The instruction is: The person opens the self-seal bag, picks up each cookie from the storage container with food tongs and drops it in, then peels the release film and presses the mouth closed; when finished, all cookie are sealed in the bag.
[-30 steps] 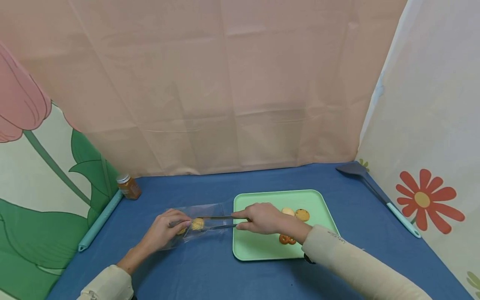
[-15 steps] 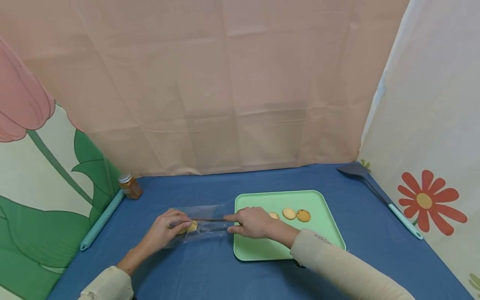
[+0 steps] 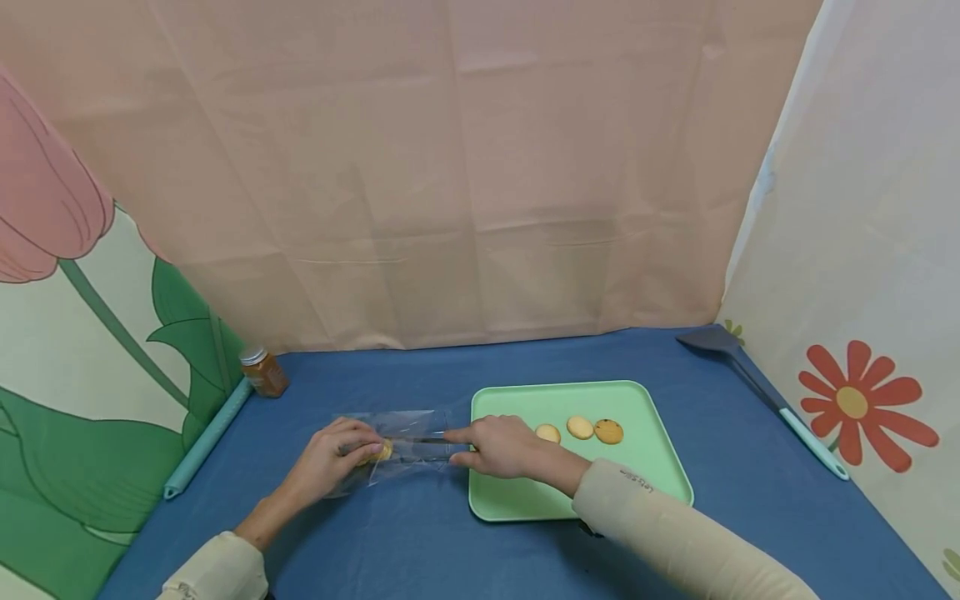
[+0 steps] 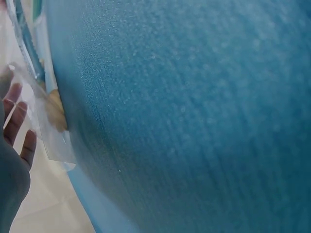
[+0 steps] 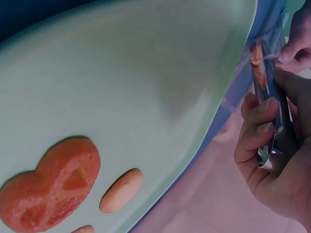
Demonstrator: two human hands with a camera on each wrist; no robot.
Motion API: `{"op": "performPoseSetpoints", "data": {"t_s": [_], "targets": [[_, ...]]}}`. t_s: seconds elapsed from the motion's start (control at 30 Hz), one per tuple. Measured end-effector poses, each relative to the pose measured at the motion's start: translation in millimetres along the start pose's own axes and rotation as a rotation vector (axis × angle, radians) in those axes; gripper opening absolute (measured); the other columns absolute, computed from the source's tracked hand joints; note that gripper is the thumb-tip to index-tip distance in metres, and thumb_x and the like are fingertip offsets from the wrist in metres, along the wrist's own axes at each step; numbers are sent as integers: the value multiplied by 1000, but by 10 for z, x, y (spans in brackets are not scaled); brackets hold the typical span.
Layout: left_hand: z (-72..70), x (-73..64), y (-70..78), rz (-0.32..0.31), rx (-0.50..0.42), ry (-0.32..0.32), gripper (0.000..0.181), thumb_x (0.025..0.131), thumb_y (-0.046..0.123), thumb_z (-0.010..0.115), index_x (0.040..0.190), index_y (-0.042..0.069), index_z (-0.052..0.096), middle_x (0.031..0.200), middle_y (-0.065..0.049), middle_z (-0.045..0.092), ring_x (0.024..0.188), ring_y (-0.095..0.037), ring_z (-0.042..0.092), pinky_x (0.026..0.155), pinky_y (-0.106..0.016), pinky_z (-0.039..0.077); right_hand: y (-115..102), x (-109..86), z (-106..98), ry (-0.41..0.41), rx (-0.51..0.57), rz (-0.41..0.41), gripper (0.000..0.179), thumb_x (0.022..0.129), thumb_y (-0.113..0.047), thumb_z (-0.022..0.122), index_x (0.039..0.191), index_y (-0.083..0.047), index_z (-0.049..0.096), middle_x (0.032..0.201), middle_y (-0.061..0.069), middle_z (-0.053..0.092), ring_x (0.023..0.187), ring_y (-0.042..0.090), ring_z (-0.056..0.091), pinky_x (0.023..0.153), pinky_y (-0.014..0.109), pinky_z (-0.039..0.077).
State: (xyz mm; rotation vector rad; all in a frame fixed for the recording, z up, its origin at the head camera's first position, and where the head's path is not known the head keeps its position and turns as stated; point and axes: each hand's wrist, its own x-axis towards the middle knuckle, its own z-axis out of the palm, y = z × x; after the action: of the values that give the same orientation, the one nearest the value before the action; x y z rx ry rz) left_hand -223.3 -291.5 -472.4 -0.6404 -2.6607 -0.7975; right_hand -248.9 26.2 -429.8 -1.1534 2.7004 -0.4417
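Observation:
My left hand (image 3: 337,454) pinches a clear plastic bag (image 3: 427,423) lying on the blue cloth, left of the tray. Yellow cookies (image 3: 382,452) show through the film right at its fingers; part of them is hidden behind the hand. My right hand (image 3: 498,446) grips metal tongs (image 5: 279,116) over the tray's left edge. Their arms point left into the bag, towards the cookies. On the green tray (image 3: 495,500) sit several more: a round plain cookie (image 3: 580,427), a spotted one (image 3: 608,431) and a pretzel-shaped biscuit (image 5: 53,187), which the right forearm hides in the head view.
At the back left stands a small jar (image 3: 264,372) with a silver lid, beside a rolled teal mat (image 3: 208,437). A dark spatula (image 3: 750,383) with a pale teal handle lies along the right edge. Fabric walls enclose the back and sides.
My right hand has moved left, pushing the tongs deeper into the bag. The cookie at their tips has slid left to the left hand's fingers. The left hand stays in place.

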Motion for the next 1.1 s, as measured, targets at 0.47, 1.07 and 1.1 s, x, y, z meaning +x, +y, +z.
{"op": "performPoseSetpoints", "data": {"t_s": [0.47,1.07,1.1], "targets": [[3,7,-25,-12,-7,-9,14,93,26,72,104,31,78,104,18,73,99,-8,68,78,-31,57,18,24,-8,18,20,12,44,101,-42,59,142,-27,58,54,-8,48,42,7,28,41,24,18],[7,21,-15,-24,8,-8,14,92,26,73,104,27,79,102,19,73,100,-9,67,79,-33,57,5,76,-3,17,33,39,44,100,-43,60,142,-30,59,52,-7,47,41,8,25,41,23,17],[4,22,-13,-24,8,-8,14,92,26,73,104,27,79,102,19,73,100,-9,67,79,-34,57,5,77,-3,17,35,39,44,100,-43,60,142,-29,59,53,-7,47,41,8,25,41,23,17]]}}
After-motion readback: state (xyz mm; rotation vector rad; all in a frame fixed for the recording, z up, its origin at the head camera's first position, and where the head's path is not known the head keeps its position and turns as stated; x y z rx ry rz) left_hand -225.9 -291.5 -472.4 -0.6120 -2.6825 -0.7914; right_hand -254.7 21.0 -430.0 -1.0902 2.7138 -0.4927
